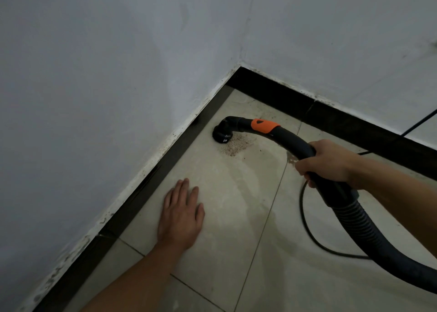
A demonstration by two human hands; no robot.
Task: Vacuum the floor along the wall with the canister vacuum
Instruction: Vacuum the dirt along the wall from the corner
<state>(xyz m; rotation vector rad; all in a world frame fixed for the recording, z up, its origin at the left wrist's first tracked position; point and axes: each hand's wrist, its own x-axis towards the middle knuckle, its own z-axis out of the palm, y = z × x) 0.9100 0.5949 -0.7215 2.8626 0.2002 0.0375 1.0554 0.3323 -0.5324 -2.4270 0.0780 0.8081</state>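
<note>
A person's right hand [324, 161] grips a vacuum handle [293, 141], its round nozzle [222, 135] beside scattered debris [236, 145] near the corner, while the left hand [181, 219] rests flat, fingers straight, on the tiled floor [236, 217].

1 view only: head-worn wide-angle camera, pitched forward and down into a room corner [239, 68]. Sits close above the tiled floor [236, 229]; walls [94, 75] fill the upper half, edges bowed by the lens.

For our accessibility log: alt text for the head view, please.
A right hand holds a black vacuum hose, its round nozzle beside reddish grit near a floor corner; the left hand rests flat on the tile.
</note>
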